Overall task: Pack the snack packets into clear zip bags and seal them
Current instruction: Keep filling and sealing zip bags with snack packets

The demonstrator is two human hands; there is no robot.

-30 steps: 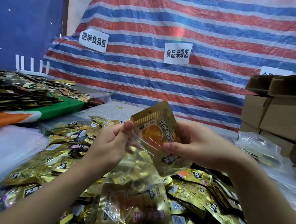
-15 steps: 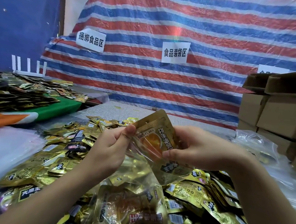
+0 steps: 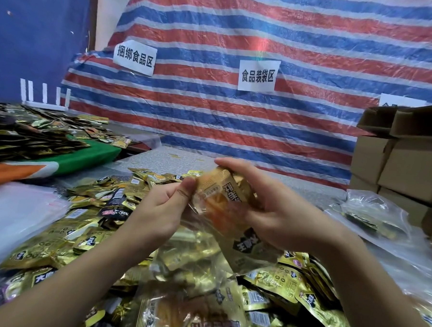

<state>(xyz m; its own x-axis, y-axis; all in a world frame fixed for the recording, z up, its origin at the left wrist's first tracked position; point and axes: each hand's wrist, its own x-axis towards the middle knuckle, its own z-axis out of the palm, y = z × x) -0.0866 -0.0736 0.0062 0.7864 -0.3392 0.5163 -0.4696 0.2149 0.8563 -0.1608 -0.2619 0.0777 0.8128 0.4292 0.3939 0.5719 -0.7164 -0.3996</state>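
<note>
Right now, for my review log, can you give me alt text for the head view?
Two bare hands push a gold snack packet into a clear zip bag: the left hand pinches the bag's mouth, the right hand grips the packet. Below lies a heap of gold packets, with cardboard boxes right and a striped tarp behind.
</note>
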